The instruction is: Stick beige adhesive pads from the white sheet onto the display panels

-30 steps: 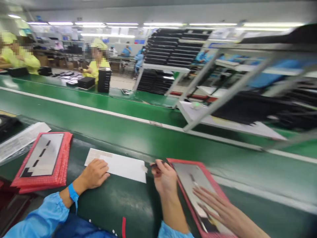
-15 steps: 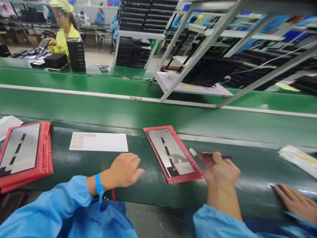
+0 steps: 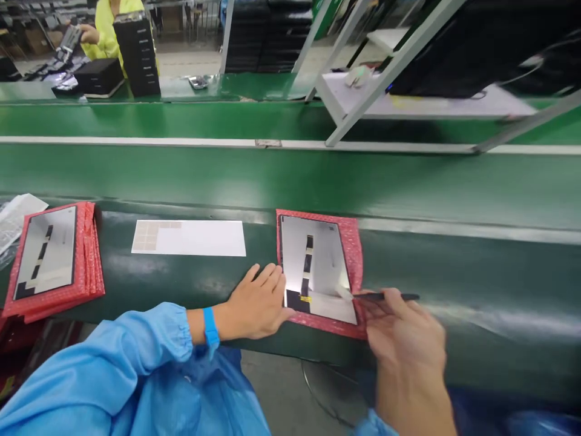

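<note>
Silver flat panel (image 3: 313,266) lies on a red bubble-wrap pouch (image 3: 356,254), the pair sitting on the dark green bench (image 3: 181,284) just ahead of the person, with a black strip running down the panel's middle and a wider black patch near its lower left corner. A pale flap (image 3: 342,292) shows at the panel's lower right corner, though glare makes its exact form hard to tell. The left hand (image 3: 256,300) lies flat on the bench at 8 o'clock from the panel, its fingers (image 3: 267,272) spread apart, with the fingertips and thumb at or just touching the pouch's left and lower edges. A blue wristband (image 3: 210,327) circles that wrist, just past the elasticated cuff of a blue sleeve (image 3: 91,375). The right hand (image 3: 403,333) is at 4 o'clock from the panel, its fingers (image 3: 390,303) closed together on a slim dark pen-shaped tool (image 3: 385,297), whose tip points at the pale flap. At 9 o'clock from the panel lies a white sheet (image 3: 188,238) with a block of small pale squares at its left end, and farther out, a stack of red pouches (image 3: 88,272) carries a second silver panel (image 3: 45,251). Beyond the bench at 12 o'clock runs a green conveyor belt (image 3: 290,181). Across it at 11 o'clock, a co-worker in a yellow smock (image 3: 104,30) stands behind a stack of black trays (image 3: 136,54).
</note>
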The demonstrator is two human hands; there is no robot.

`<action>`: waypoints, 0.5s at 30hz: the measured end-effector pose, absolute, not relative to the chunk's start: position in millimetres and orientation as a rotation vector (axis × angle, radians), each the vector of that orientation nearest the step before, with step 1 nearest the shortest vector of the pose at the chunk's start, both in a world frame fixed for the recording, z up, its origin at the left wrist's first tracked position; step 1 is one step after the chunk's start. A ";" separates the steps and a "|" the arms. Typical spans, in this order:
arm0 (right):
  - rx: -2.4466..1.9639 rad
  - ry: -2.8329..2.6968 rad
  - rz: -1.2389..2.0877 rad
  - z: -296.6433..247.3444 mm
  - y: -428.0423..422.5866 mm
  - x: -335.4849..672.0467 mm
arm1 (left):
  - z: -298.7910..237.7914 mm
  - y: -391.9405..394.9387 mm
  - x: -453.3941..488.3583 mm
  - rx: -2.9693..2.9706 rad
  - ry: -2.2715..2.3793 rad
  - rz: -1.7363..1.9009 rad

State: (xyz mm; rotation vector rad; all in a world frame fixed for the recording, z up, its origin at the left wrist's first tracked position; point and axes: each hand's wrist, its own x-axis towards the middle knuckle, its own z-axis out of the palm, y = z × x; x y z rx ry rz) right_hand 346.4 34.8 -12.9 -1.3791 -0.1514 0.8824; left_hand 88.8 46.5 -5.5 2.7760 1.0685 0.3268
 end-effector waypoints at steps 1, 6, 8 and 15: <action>-1.371 -0.173 0.888 -13.0 23.1 335.6 | -3.9 42.1 77.3 2.794 1.071 0.312; -1.470 -0.314 0.826 0.9 -11.3 295.5 | 3.9 25.5 34.4 2.857 1.116 0.183; -1.542 -0.340 0.661 10.1 -10.0 289.9 | 6.0 22.2 27.3 2.875 1.121 0.169; -1.646 -0.548 0.841 32.5 11.7 262.0 | 13.6 21.3 29.2 2.927 0.908 0.297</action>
